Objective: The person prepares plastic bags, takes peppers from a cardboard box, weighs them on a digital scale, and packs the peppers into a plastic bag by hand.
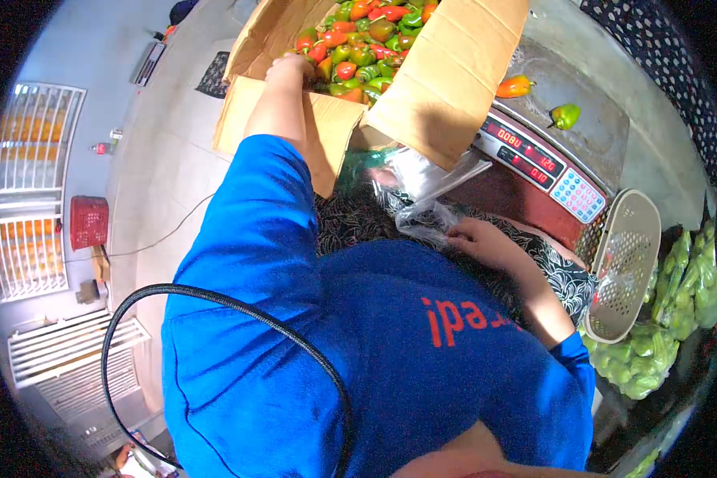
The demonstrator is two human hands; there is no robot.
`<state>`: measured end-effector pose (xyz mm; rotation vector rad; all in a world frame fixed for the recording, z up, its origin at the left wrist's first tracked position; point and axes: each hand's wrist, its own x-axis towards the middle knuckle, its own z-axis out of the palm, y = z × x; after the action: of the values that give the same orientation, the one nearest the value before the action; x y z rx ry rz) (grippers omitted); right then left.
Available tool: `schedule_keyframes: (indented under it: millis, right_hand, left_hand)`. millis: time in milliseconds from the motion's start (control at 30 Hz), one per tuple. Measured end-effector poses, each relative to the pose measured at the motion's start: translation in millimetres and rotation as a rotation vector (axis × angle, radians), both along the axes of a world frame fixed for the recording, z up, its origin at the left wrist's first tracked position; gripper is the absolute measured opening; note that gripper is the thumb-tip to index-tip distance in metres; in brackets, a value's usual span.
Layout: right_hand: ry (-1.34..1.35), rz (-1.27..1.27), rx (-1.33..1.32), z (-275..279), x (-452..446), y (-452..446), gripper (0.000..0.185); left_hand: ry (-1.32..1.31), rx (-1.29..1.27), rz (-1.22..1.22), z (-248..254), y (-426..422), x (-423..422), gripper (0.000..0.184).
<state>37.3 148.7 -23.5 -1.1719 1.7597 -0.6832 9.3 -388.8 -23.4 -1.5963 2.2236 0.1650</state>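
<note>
Under the left hand (pixel 291 67): peppers (pixel 361 57) in a cardboard box (pixel 446 84); fingers curled, grip unclear.
Right hand (pixel 486 241): nearly closed, pinching a clear bag (pixel 432 182).
Risk: thin film could slip that pinch; bumping could roll two loose peppers.
Scale (pixel 526 153), beyond right hand: "0.080", "1.20", "0.10".
Shirt (pixel 390 350), below hands: inverted red letters, partly hidden.

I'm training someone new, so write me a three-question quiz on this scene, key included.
1. Multiple choice: which hand reaches into the cardboard box of peppers? a) left; b) right; c) both.
2. True or false: both loose peppers on the scale are green.
3. Open: what is the right hand holding?

Key:
1. a; the left hand is in there.
2. False; there is one orange pepper and one green pepper.
3. Thin clear plastic, apparently a bag.
</note>
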Motion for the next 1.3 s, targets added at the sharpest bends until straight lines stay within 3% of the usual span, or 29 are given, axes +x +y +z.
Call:
schedule_keyframes:
  millis: [67, 133, 200, 333, 467, 500, 600, 700, 800, 900, 967, 1033, 1067, 1100, 1167, 1233, 1267, 1300]
  right_hand:
    - [0.003, 0.004, 0.009, 2.6, 0.1, -2.8, 0.028]
    - [-0.002, -0.006, 0.007, 0.9, 0.5, -2.5, 0.028]
    - [-0.032, -0.018, -0.002, -0.9, 1.4, -2.1, 0.028]
    - [-0.042, -0.015, -0.017, -11.4, 1.3, -0.2, 0.028]
    - [-0.047, -0.028, -0.006, -2.9, 0.5, -0.5, 0.028]
    - [-0.052, -0.035, -0.008, -3.2, 0.1, 0.3, 0.028]
    - [-0.046, -0.037, 0.004, 0.2, -0.6, 0.9, 0.028]
    - [-0.032, -0.028, 0.015, 1.5, -0.3, 1.3, 0.028]
    - [-0.026, -0.035, 0.002, 2.8, 0.5, 1.1, 0.029]
    - [-0.018, -0.032, -0.017, -0.7, -1.3, 3.0, 0.029]
    - [-0.011, -0.022, -0.020, -2.9, -1.2, 3.0, 0.029]
    - [-0.004, -0.013, -0.013, -3.0, -1.5, 1.1, 0.029]
    - [-0.008, -0.011, -0.004, -3.0, -1.2, 0.7, 0.029]
    - [-0.011, -0.010, 0.004, -3.0, -1.1, 0.3, 0.029]
    - [-0.015, -0.011, 0.002, -3.2, -1.0, 0.1, 0.029]
    - [-0.014, -0.015, -0.017, -3.0, -0.8, 0.0, 0.029]
    - [-0.006, -0.014, -0.009, -2.8, -0.6, 0.1, 0.029]
    - [0.002, -0.011, 0.000, -2.6, -0.6, 0.2, 0.029]
  left_hand:
    - [-0.040, 0.057, -0.082, -43.8, -48.5, -8.6, 0.075]
    - [-0.062, 0.084, -0.110, -41.5, -50.9, -6.0, 0.068]
    - [-0.065, 0.087, -0.087, 2.7, -2.5, 0.6, 0.062]
    - [-0.040, 0.083, -0.064, 9.1, 6.2, 3.7, 0.064]
    - [0.019, 0.141, -0.077, -34.0, -35.0, -0.6, 0.049]
    - [0.060, 0.186, -0.085, -53.6, -54.6, -3.6, 0.046]
    - [0.354, 0.360, -0.017, -51.3, -57.9, 6.9, 0.035]
    - [0.820, 0.507, 0.111, -9.6, -3.9, 27.1, 0.026]
    - [0.698, 0.521, 0.157, -13.1, -15.3, 17.0, 0.029]
    - [0.467, 0.532, 0.162, -69.2, -71.2, 0.1, 0.042]
    - [0.279, 0.334, -0.032, -104.1, -103.2, -12.9, 0.053]
    - [0.283, 0.338, -0.095, -126.8, -126.6, -16.3, 0.064]
    - [0.286, 0.339, -0.127, -114.1, -113.5, -13.6, 0.070]
    - [0.282, 0.361, -0.160, -98.3, -101.6, -14.3, 0.065]
    - [0.458, 0.501, -0.185, -32.4, -39.9, -1.9, 0.056]
    - [0.874, 0.726, -0.139, 11.4, 1.6, 4.0, 0.047]
    - [1.248, 0.908, -0.117, 31.0, 29.5, 6.2, 0.033]
    - [1.357, 0.887, -0.103, 42.8, 35.5, 7.8, 0.034]
